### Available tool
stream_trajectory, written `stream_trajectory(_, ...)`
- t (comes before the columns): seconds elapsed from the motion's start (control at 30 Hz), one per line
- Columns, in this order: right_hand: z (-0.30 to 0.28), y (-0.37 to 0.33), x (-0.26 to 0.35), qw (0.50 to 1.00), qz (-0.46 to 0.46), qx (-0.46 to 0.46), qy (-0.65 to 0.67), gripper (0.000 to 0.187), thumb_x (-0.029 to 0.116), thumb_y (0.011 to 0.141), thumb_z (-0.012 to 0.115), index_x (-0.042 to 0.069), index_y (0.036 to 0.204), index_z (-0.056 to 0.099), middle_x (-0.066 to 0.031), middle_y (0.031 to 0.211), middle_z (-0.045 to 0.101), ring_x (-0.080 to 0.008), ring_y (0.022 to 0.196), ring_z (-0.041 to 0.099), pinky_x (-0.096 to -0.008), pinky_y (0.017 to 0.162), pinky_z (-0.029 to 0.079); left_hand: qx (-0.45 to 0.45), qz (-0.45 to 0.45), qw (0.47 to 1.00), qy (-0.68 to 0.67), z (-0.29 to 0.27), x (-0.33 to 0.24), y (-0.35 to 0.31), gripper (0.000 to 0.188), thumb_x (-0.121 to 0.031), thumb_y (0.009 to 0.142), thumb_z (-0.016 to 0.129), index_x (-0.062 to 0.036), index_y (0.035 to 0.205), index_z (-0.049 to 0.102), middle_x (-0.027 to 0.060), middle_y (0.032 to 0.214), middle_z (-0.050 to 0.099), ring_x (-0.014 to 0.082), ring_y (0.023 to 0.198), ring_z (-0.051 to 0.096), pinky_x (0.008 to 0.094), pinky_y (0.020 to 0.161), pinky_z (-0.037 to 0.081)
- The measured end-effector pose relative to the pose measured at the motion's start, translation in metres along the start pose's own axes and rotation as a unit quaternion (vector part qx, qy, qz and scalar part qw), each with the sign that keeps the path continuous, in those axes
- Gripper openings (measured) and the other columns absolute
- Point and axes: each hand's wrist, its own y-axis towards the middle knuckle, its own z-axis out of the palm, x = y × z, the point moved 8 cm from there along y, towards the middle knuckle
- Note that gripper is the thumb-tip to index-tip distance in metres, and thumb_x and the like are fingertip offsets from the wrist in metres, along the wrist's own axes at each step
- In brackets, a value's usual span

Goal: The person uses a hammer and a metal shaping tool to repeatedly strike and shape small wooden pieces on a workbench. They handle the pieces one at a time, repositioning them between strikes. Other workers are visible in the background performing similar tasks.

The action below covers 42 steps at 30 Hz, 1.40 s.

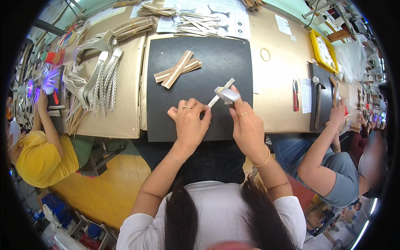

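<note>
over the board, the left hand pinches a pale strip; the right hand grips a blurred, half-hidden tool.

Tan worktables are backed by a pale green panel, while a yellow floor and a white strip light are seen.

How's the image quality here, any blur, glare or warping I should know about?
Head view: the white-and-grey object in the right hand is smeared, probably by motion, while the pale strip by the left hand looks sharper; head view, far left: purple glare; head view, toward the black rim: surroundings bend and lose detail.
</note>
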Motion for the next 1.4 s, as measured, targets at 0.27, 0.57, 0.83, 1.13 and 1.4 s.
stream_trajectory(0.27, 0.024, -0.011, -0.002, 0.994, -0.001, 0.087, -0.063, 0.057, 0.017, 0.099, 0.063, 0.020, 0.154, 0.047, -0.0079, 0.081, 0.056, -0.0269, 0.060, 0.063, -0.0404, 0.053, 0.052, -0.004, 0.003, 1.000, 0.006, -0.009, 0.006, -0.007, 0.007, -0.015, 0.079, 0.082, -0.0106, 0.081, 0.077, -0.0032, 0.083, 0.062, 0.0176, 0.085, 0.054, 0.0386, 0.086, 0.028)
stream_trajectory(0.57, 0.005, -0.008, 0.015, 0.999, -0.032, 0.031, 0.008, 0.058, 0.016, 0.098, 0.064, 0.018, 0.154, 0.048, -0.0073, 0.081, 0.056, -0.0264, 0.061, 0.063, -0.0389, 0.053, 0.051, -0.013, 0.013, 1.000, 0.004, -0.010, 0.005, -0.008, 0.008, -0.014, 0.077, 0.082, -0.0101, 0.080, 0.075, -0.0033, 0.084, 0.061, 0.0174, 0.085, 0.054, 0.0381, 0.086, 0.028)
stream_trajectory(0.83, -0.002, -0.010, 0.022, 0.998, -0.049, -0.022, 0.043, 0.059, 0.017, 0.098, 0.065, 0.019, 0.154, 0.048, -0.0068, 0.080, 0.056, -0.0255, 0.062, 0.063, -0.0379, 0.053, 0.051, -0.012, 0.021, 1.000, 0.012, -0.009, 0.003, -0.009, 0.009, -0.014, 0.076, 0.082, -0.0108, 0.078, 0.074, -0.0035, 0.083, 0.059, 0.0178, 0.085, 0.054, 0.0394, 0.086, 0.028)
stream_trajectory(1.13, 0.020, -0.011, 0.012, 0.995, -0.017, 0.088, -0.048, 0.060, 0.017, 0.098, 0.065, 0.018, 0.155, 0.047, -0.0072, 0.078, 0.053, -0.0248, 0.059, 0.062, -0.0380, 0.051, 0.051, -0.026, 0.034, 0.999, 0.021, -0.012, 0.005, -0.013, 0.010, -0.013, 0.075, 0.083, -0.0112, 0.079, 0.074, -0.0040, 0.084, 0.059, 0.0174, 0.086, 0.054, 0.0387, 0.086, 0.028)
stream_trajectory(1.4, 0.020, -0.012, 0.018, 0.991, -0.017, 0.112, -0.071, 0.063, 0.013, 0.096, 0.067, 0.017, 0.155, 0.046, -0.0075, 0.079, 0.054, -0.0251, 0.060, 0.063, -0.0389, 0.052, 0.050, -0.015, 0.041, 0.998, 0.036, -0.015, 0.005, -0.016, 0.010, -0.014, 0.076, 0.083, -0.0119, 0.081, 0.075, -0.0042, 0.085, 0.060, 0.0172, 0.086, 0.054, 0.0388, 0.086, 0.028)
